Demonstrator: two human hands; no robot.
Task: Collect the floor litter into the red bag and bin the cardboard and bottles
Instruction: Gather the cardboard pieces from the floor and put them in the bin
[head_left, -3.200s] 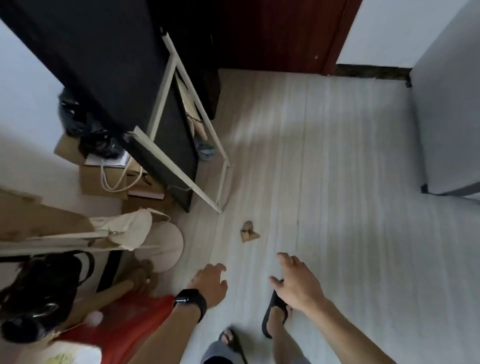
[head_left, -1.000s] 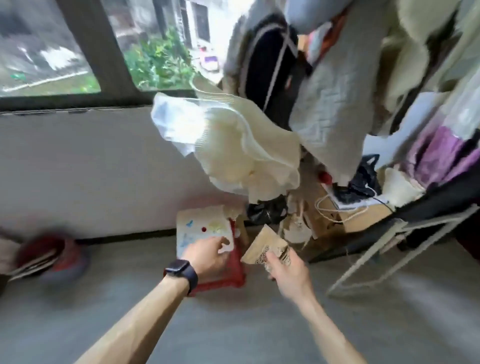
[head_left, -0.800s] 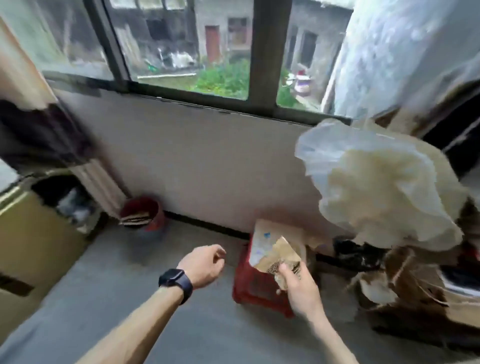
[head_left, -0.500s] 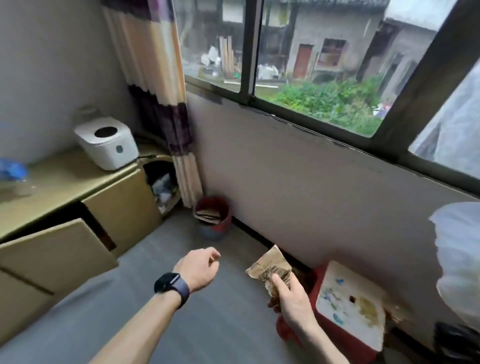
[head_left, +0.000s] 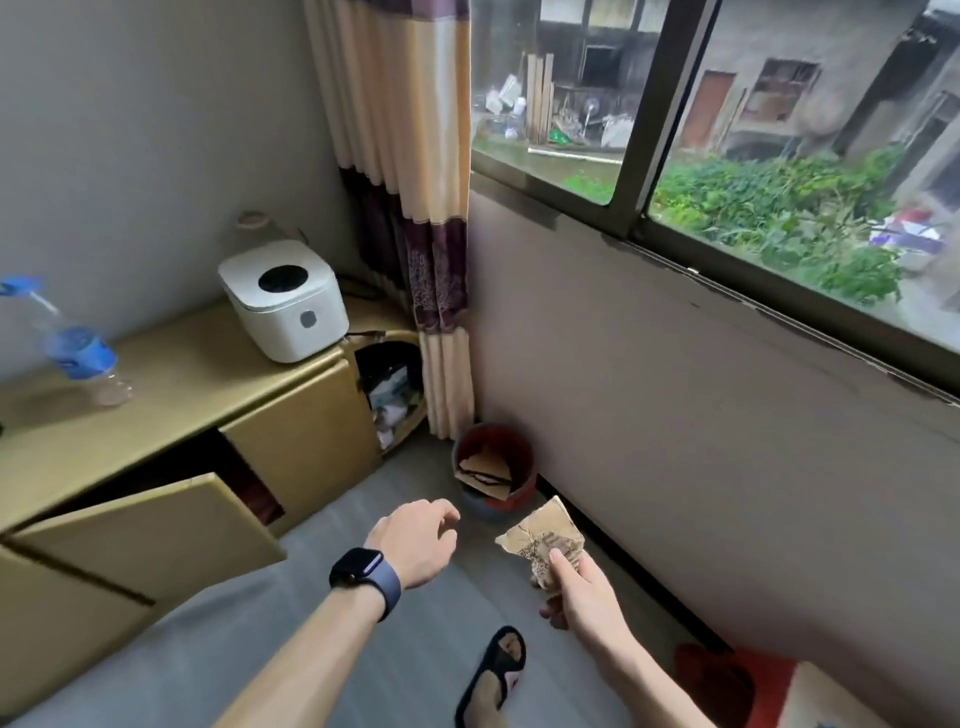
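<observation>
My right hand (head_left: 584, 592) pinches a crumpled piece of brown cardboard (head_left: 543, 535) and holds it above the grey floor. Just beyond it, against the wall under the window, stands a round red bin (head_left: 522, 486) with flat cardboard pieces (head_left: 485, 470) inside. My left hand (head_left: 415, 543), with a dark watch on its wrist, hovers left of the cardboard with loosely curled fingers and holds nothing. A clear plastic bottle (head_left: 78, 353) with a blue label stands on the low cabinet at the far left.
A low tan cabinet (head_left: 291, 431) runs along the left wall, one door (head_left: 140, 535) swung open into the floor. A white rice cooker (head_left: 285, 299) sits on top. A striped curtain (head_left: 410, 208) hangs in the corner. A red stool (head_left: 737, 680) stands at lower right; my sandalled foot (head_left: 493, 670) is below.
The view swung left from the clothes rack and red stool to the corner. The red bin is now close in front. My right hand kept hold of the cardboard throughout.
</observation>
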